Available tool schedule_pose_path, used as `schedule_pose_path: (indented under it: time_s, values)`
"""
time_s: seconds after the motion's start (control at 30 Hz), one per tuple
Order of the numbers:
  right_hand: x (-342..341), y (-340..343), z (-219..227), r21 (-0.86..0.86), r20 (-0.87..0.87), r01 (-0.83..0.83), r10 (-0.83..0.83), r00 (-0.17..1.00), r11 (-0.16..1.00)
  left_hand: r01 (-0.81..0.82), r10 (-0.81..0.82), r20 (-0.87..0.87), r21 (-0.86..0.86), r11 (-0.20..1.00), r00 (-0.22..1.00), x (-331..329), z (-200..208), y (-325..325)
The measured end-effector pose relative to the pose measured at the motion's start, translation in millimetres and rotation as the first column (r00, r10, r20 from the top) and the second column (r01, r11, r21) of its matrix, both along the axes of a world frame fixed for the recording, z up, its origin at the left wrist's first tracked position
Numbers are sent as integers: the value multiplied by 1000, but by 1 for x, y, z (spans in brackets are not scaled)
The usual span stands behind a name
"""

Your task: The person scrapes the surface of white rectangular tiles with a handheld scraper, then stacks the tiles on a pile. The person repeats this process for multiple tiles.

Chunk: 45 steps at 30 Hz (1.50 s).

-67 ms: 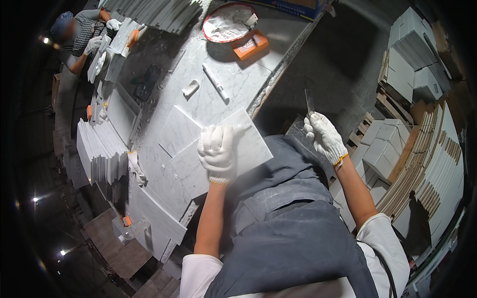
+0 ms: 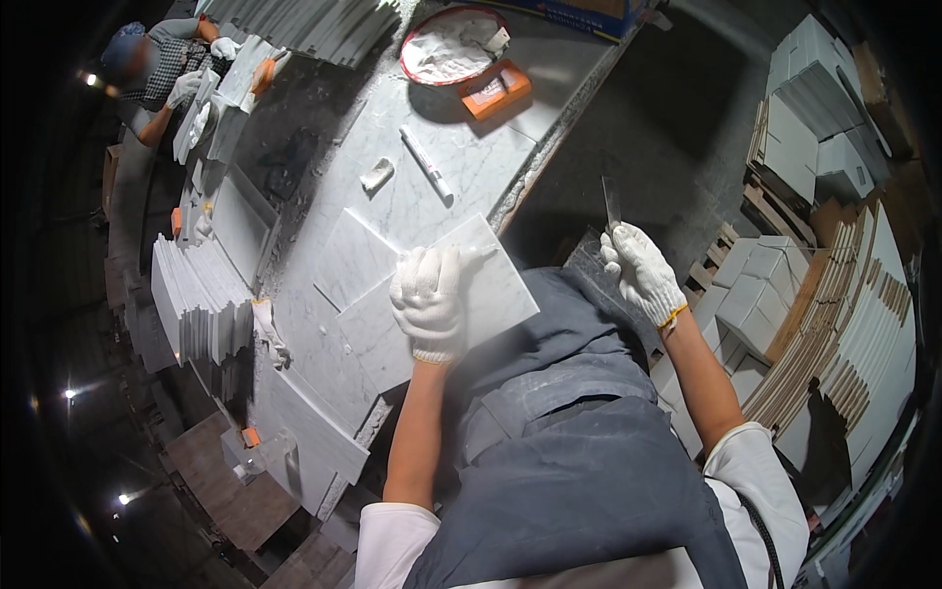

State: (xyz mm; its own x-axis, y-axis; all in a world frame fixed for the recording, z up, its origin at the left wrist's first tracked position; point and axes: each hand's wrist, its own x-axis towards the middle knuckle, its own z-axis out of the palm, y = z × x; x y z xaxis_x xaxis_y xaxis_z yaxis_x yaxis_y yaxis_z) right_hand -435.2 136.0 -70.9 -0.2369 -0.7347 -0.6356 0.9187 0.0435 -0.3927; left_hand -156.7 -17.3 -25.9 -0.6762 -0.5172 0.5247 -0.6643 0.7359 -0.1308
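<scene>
My left hand (image 2: 429, 301), in a white knit glove, grips a square white marble tile (image 2: 491, 285) that rests at the near edge of the marble-topped workbench (image 2: 461, 157). A second marble tile (image 2: 351, 257) lies flat just left of it. My right hand (image 2: 643, 270), also gloved, is off the bench to the right and holds a thin metal blade (image 2: 612, 201) pointing upward.
On the bench lie a white marker-like tube (image 2: 426, 163), a small white scrap (image 2: 376, 175), an orange block (image 2: 497, 90) and a red-rimmed bowl of white paste (image 2: 451, 44). Tile stacks (image 2: 201, 299) stand left. White boxes (image 2: 814, 108) are piled right. Another person (image 2: 157, 74) works far left.
</scene>
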Motion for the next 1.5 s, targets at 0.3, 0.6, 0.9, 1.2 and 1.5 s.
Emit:
schedule_pose_path:
  time_s: [0.3, 0.6, 0.9, 1.2, 1.5]
  values:
    - [-11, 1, -13, -98, -105, -112, 101, 989, 989, 210, 305, -702, 545, 812, 644, 5, -13, -20]
    - [-5, -2, -3, -49, -165, -102, 92, 982, 994, 123, 627, -623, 748, 652, 468, -2, 10, -145]
    - [5, -5, 1, -23, -82, -88, 86, 993, 996, 55, 672, -442, 856, 515, 594, -16, 30, -208]
    - [10, -3, 15, 58, -393, -376, 368, 843, 925, 248, 726, -443, 897, 367, 526, -22, 20, -231]
    - [14, 7, 0, 24, -211, -560, 552, 807, 828, -186, 615, -263, 802, 567, 743, -5, -14, -246]
